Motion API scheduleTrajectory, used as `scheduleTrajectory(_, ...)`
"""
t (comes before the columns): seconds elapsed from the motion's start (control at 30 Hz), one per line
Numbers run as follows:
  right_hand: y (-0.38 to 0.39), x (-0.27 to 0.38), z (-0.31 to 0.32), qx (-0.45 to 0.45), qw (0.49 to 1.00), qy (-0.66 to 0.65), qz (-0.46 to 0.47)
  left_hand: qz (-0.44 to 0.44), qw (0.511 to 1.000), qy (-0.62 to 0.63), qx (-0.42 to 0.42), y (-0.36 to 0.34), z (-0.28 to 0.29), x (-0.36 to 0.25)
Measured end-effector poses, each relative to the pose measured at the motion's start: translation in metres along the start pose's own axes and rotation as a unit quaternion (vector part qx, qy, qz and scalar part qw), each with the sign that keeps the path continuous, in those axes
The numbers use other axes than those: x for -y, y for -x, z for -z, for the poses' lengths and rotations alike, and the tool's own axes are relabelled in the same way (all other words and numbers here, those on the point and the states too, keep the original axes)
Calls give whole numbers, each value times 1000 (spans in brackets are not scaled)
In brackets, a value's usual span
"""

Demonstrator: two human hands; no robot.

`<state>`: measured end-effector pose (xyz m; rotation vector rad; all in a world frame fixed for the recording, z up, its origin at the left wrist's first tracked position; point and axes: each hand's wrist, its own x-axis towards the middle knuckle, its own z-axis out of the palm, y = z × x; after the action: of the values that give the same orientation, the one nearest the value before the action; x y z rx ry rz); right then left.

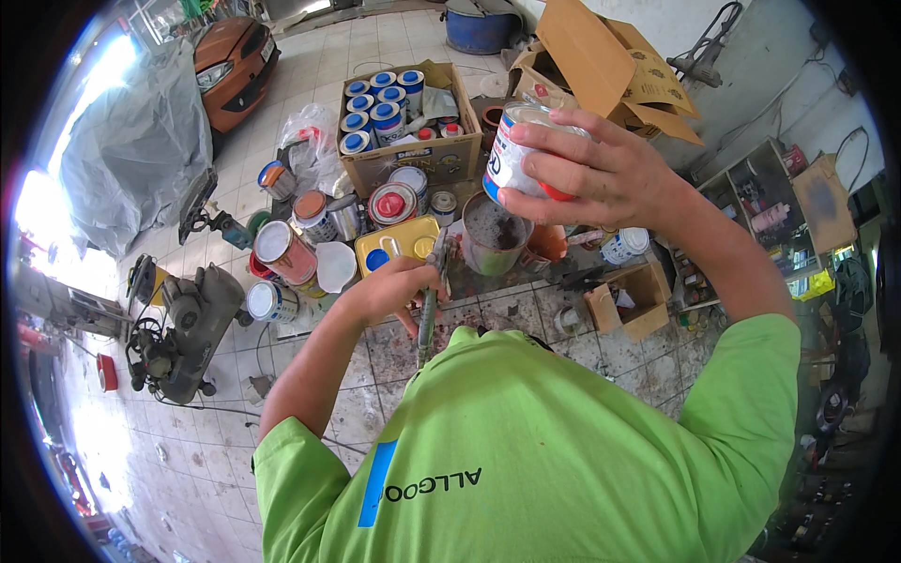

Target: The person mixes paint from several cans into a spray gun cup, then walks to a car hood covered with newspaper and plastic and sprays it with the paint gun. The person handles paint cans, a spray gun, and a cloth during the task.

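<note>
My right hand (601, 169) is wrapped round a white, blue and red paint can (511, 155), raised and tilted beside the large cardboard box. Just below it stands a cloudy plastic tub (493, 246) with dark, bubbly contents. My left hand (399, 289) is closed on a long, thin, paint-stained stick (428, 324), left of the tub; its exact kind is hard to make out. Beyond that hand lies a rectangular yellow tin (399, 239) with a blue cap. A round can with a red cap (392, 204) stands behind the tin.
A cardboard box (413, 165) at the back holds several blue-capped cans. More paint cans (286, 249) crowd the left, beside an air compressor (192, 324). On the right are a small open carton (633, 300) and a shelf unit (751, 216). An orange car (235, 70) stands far left.
</note>
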<state>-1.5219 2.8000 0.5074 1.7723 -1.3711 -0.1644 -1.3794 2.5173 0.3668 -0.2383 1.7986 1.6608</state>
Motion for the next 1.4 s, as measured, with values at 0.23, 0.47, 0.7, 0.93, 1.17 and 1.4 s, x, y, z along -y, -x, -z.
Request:
scheduleTrajectory(0.23,-6,5,0,-1,1000,9,9,-12,1000,-18,14,8,5,-5)
scheduleTrajectory(0.47,-8,12,1,9,1000,9,29,-18,1000,1,13,12,4,-2)
scheduleTrajectory(0.7,-1,20,-5,7,1000,-11,4,-8,1000,-1,10,12,0,2)
scheduleTrajectory(0.93,26,49,-29,-37,946,-166,-275,-8,1000,1,-10,9,-4,20)
scheduleTrajectory(1.17,54,146,-82,-112,746,-324,-572,10,998,-4,-56,13,-8,67)
scheduleTrajectory(1.4,118,314,-187,-80,449,-470,-755,42,991,73,-107,56,-11,113)
